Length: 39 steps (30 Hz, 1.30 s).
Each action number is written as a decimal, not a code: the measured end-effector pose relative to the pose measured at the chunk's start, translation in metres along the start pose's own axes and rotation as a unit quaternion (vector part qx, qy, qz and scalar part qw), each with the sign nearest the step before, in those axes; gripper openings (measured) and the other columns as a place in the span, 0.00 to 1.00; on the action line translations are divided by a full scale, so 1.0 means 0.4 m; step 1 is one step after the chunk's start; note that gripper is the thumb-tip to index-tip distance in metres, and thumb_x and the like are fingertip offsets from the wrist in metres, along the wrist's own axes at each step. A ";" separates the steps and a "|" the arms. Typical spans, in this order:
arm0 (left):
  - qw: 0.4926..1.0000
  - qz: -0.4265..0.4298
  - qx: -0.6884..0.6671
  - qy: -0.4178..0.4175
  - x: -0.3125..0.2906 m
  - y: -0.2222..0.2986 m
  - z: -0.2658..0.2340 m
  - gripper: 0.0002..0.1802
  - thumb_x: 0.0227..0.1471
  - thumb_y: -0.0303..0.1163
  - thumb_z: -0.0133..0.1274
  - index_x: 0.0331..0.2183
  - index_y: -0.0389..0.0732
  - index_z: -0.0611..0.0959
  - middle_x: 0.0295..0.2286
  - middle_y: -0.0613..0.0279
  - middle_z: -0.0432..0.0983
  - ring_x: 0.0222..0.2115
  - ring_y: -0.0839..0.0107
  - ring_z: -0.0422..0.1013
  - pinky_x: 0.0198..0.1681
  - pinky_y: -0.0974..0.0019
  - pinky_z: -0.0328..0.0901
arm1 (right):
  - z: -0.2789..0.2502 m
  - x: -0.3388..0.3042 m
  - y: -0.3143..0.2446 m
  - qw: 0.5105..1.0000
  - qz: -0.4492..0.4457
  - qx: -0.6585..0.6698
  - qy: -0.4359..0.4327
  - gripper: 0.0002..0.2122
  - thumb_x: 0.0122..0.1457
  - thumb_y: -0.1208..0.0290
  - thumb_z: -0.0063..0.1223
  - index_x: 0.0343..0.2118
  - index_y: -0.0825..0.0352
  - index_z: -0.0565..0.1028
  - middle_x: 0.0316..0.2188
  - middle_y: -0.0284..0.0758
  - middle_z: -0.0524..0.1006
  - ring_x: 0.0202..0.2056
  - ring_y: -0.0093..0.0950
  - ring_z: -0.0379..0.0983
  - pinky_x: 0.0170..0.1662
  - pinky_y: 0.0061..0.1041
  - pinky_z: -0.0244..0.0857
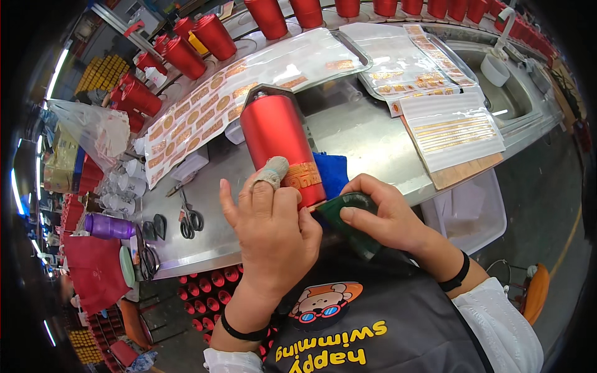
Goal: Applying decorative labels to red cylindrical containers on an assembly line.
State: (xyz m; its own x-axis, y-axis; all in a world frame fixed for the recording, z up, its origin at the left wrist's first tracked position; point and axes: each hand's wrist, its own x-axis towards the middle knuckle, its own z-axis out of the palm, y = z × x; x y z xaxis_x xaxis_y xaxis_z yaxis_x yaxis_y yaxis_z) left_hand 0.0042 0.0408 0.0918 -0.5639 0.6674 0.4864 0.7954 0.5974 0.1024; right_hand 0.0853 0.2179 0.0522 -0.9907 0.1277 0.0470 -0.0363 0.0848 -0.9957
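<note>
A glossy red cylinder (273,133) lies tilted in front of me, its far end against a dark angular holder (268,91). Near its close end is a gold patterned decal (303,176). My left hand (270,230) is on that end, fingers curled against it beside the decal, the little finger raised. One finger wears a beige cloth cover (271,173). Pinched between the thumb and fingers of my right hand (382,214) is a dark green flat scraper-like piece (336,214), its edge close to the cylinder's near end. A blue cloth (332,174) lies behind it.
Decal sheets (199,112) and metal trays (356,51) cover the back of the steel table (217,180). Gold-strip sheets (454,130) lie on a board at right, near a sink (516,93). Scissors (189,217) lie left. Red vessels (267,17) line the back; a white bin (466,214) stands below.
</note>
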 end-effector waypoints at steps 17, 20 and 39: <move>1.000 0.007 0.010 -0.004 0.008 0.008 -0.005 0.11 0.37 0.26 0.55 0.28 0.40 0.73 0.36 0.52 0.70 0.44 0.53 0.66 0.60 0.37 0.44 | 0.004 0.000 0.001 1.000 -0.004 -0.013 0.001 0.11 0.55 0.70 0.56 0.37 0.71 0.72 0.27 0.36 0.77 0.29 0.22 0.72 0.33 0.24 0.66; 1.000 -0.005 -0.004 -0.019 0.001 0.000 -0.010 0.09 0.39 0.24 0.53 0.29 0.39 0.73 0.35 0.52 0.70 0.42 0.53 0.66 0.60 0.39 0.45 | 0.003 0.000 -0.003 1.000 -0.001 -0.006 -0.003 0.11 0.55 0.69 0.56 0.37 0.71 0.71 0.27 0.36 0.77 0.29 0.22 0.72 0.33 0.24 0.66; 0.964 -0.049 -0.253 0.067 -0.048 -0.045 0.062 0.14 0.48 0.23 0.50 0.40 0.33 0.72 0.55 0.32 0.59 0.56 0.44 0.57 0.58 0.52 0.52 | 0.007 0.007 -0.011 0.999 0.013 -0.026 -0.027 0.11 0.55 0.69 0.55 0.37 0.70 0.71 0.26 0.36 0.76 0.29 0.23 0.72 0.33 0.25 0.66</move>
State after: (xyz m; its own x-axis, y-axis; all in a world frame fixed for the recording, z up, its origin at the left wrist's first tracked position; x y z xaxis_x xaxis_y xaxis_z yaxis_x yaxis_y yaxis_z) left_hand -0.0048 0.0283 0.0591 -0.6348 0.5348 0.5577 0.7656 0.3383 0.5471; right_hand 0.0824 0.2151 0.0564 -0.9970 0.0764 0.0147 -0.0044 0.1334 -0.9911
